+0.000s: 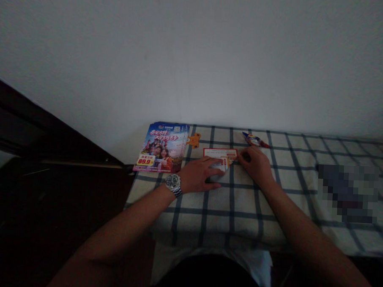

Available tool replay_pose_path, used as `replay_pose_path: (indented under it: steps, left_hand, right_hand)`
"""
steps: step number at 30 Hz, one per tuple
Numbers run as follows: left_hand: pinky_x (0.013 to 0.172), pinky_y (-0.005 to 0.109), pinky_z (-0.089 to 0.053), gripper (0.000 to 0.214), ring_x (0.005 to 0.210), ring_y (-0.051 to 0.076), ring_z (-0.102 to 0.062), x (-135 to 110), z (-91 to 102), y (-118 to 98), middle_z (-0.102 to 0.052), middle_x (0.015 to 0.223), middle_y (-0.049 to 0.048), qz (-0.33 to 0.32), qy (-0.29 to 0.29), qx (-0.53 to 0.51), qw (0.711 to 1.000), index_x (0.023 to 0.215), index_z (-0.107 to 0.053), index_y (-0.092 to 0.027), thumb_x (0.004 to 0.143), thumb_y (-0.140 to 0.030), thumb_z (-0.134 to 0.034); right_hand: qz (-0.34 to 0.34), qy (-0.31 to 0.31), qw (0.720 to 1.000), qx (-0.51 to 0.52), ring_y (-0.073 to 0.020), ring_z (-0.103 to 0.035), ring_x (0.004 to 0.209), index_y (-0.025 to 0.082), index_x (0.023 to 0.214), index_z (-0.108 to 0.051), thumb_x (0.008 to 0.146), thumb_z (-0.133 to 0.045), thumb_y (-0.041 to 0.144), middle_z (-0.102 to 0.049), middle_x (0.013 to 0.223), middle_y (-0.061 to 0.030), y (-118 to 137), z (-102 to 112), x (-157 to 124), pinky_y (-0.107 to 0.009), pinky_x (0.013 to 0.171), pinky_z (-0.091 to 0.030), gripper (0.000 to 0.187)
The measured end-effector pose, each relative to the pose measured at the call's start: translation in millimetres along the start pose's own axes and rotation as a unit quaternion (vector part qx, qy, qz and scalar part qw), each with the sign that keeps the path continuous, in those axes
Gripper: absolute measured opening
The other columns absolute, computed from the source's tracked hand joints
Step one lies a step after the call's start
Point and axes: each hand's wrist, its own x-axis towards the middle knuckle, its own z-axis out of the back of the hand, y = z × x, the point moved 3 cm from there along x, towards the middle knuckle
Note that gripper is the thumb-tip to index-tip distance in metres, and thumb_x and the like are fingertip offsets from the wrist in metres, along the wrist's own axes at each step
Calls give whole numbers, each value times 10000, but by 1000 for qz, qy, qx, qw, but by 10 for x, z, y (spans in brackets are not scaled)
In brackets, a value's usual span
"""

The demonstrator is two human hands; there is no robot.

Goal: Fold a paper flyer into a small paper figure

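Note:
A partly folded flyer (217,152), white with a red border, lies on the checked tablecloth in front of me. My left hand (201,173), with a metal watch at the wrist, rests on its lower left part, fingers spread. At its right edge, my right hand (252,161) has thumb and fingertips pinched together on the paper. An orange printed section shows between the hands. The fingers cover part of the flyer, so its whole shape is hidden.
A stack of colourful flyers (161,148) lies at the table's left end. Behind my right hand is a small folded blue-and-red paper (255,140). The checked tablecloth (188,219) meets a white wall. A pixelated dark object (344,190) lies on the right.

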Motion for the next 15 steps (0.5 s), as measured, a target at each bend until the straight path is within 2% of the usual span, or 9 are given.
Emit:
replay_pose_path:
  steps: [8, 12, 15]
  left_hand:
    - [1111, 484, -471, 431, 1361, 302, -482, 2, 3, -9, -492, 1520, 61, -1, -1, 15, 1000, 1282, -650, -298, 960, -578, -587]
    - [1107, 482, -469, 440, 1343, 303, -490, 5, -3, -13, -500, 1503, 76, -2, -5, 19, 1000, 1277, -650, -285, 954, -580, -596]
    - [1110, 479, -460, 445, 1328, 302, -493, 9, -19, -13, -511, 1488, 76, -2, -8, 25, 1000, 1272, -650, -276, 949, -579, -605]
  right_hand:
    - [42, 1, 998, 44, -236, -624, 816, 210, 897, -662, 919, -671, 339, -657, 882, -63, -3, -14, -30, -364, 736, -493, 131]
    - [83, 25, 996, 22, -267, -625, 894, 219, 922, -675, 913, -707, 379, -665, 942, -79, 88, -39, -55, -400, 797, -506, 163]
    - [118, 37, 992, 12, -274, -612, 921, 221, 906, -677, 930, -688, 332, -663, 947, -83, 180, -50, -71, -408, 821, -503, 115]
